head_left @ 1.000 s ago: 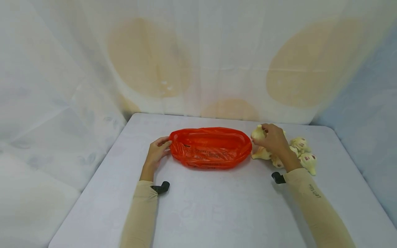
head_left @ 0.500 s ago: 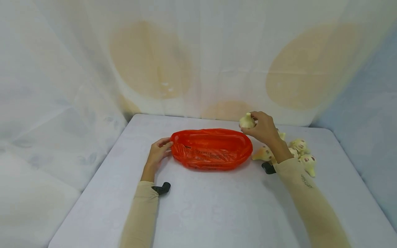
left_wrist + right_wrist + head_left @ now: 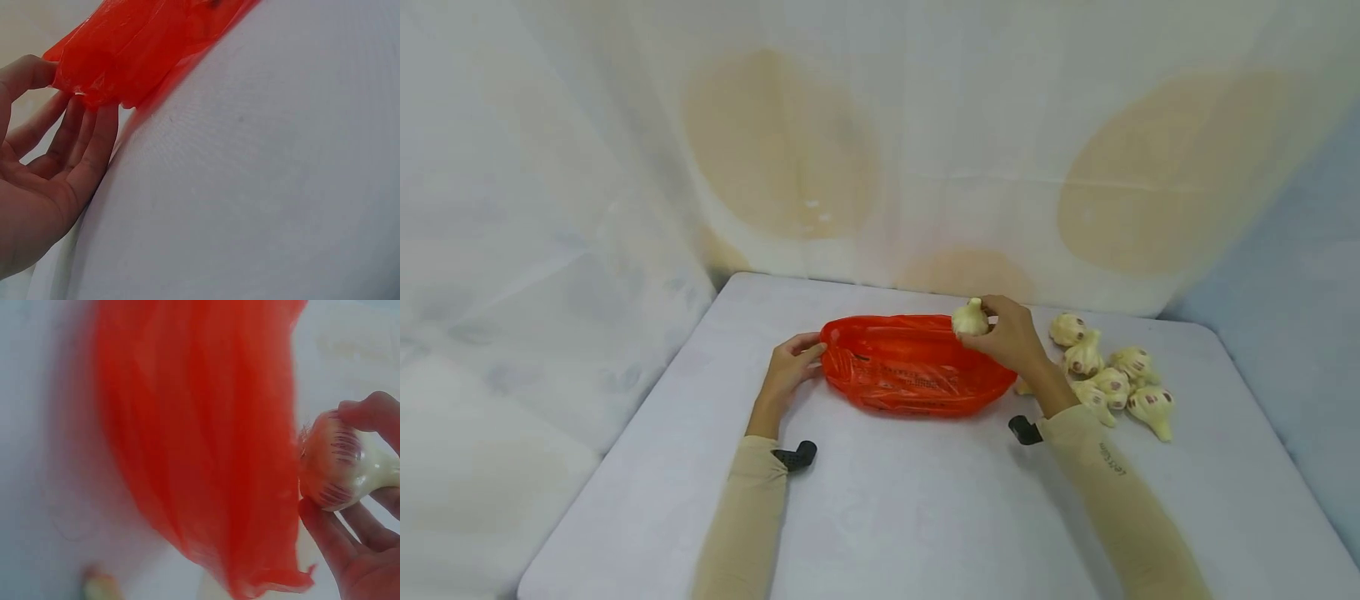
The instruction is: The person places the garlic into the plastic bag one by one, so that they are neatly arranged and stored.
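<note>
A red plastic bag (image 3: 917, 379) lies spread wide on the table, its mouth facing up. At its left end my left hand (image 3: 792, 367) pinches the rim. The left wrist view shows the thumb and fingers (image 3: 94, 140) meeting the red plastic (image 3: 131, 50) from two sides. My right hand (image 3: 1011, 333) holds a garlic bulb (image 3: 969, 318) over the bag's right end, stem up in the head view. Purple streaks mark this bulb (image 3: 337, 459) in the right wrist view, beside the bag's edge. The bag's floor is partly hidden behind its front wall.
Several garlic bulbs (image 3: 1103, 360) lie heaped on the white table (image 3: 910, 508) right of the bag. Another bulb (image 3: 1022, 386) peeks out between the bag and my right wrist. Pale curtains (image 3: 955, 192) hang behind the table and at its sides.
My right hand has lifted the garlic bulb from the heap, carried it left and lowered it over the bag's right end. The left hand keeps its place at the rim.
</note>
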The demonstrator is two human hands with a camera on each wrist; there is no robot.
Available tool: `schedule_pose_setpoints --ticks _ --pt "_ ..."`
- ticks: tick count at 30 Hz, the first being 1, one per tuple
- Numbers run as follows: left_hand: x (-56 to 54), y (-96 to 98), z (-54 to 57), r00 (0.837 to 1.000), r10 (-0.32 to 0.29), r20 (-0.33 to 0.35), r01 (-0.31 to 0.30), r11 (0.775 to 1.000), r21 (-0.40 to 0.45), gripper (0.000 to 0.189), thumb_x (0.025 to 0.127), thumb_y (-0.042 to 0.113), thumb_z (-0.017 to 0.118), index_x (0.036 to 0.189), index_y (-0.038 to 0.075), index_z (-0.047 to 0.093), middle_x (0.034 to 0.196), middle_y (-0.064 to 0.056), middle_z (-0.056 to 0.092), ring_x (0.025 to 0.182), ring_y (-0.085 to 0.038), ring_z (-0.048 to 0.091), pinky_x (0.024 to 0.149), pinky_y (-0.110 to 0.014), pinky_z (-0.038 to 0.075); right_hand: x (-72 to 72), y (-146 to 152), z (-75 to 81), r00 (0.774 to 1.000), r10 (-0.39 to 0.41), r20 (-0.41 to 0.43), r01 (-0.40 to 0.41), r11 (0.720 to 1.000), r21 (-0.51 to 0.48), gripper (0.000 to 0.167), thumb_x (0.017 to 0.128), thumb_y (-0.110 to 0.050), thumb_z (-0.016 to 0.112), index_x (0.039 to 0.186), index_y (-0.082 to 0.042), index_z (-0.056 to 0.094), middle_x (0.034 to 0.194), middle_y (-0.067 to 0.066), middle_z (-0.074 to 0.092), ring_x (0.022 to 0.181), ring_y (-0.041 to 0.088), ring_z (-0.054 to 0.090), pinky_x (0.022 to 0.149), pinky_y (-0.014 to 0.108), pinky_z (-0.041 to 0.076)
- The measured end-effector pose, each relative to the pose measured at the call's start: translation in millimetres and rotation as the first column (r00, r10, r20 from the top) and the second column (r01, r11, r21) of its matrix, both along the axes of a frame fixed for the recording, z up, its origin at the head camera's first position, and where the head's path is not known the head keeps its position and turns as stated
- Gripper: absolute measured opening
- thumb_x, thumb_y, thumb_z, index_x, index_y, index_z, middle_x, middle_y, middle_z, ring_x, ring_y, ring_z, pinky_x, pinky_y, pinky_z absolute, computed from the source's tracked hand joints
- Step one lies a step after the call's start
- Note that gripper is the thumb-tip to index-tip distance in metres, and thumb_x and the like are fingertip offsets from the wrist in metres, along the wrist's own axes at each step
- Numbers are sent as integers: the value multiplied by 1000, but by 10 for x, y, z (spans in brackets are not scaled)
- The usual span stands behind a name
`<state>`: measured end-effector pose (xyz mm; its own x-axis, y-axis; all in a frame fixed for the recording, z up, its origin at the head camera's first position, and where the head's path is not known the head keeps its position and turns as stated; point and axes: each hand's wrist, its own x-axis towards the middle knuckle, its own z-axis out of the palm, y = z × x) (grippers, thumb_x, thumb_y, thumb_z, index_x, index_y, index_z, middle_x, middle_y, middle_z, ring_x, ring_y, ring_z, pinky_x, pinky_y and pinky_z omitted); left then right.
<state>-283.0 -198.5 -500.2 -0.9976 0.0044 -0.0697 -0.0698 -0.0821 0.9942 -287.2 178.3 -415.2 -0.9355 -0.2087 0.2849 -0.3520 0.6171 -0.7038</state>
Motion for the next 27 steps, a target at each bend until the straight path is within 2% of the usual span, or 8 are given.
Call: schedule_pose_setpoints --ticks 7,16,27 --pt "0 -10 16 1000 4 1 -4 1000 -13 35 94 16 66 126 2 61 116 -15 60 94 -21 66 78 -32 58 49 -3 -207 997 -26 68 27 1000 -16 61 76 -27 83 126 -4 59 122 12 61 108 29 59 86 44 54" --pt "21 -23 26 1000 10 8 -9 1000 -25 32 95 15 64 125 4 61 117 -15 60 97 -23 65 80 -33 57 65 30 -347 992 -45 115 37 997 64 66 77 -31 82 130 -1 57 129 15 58 116 32 53 97 50 47" --pt "65 -6 23 1000 3 6 -2 999 -33 32 95 15 63 126 4 61 120 -16 60 97 -24 64 80 -33 57 75 71 -460 993 -71 96 60 992 108 62 77 -31 82 127 -2 59 124 16 61 114 33 55 99 50 45"
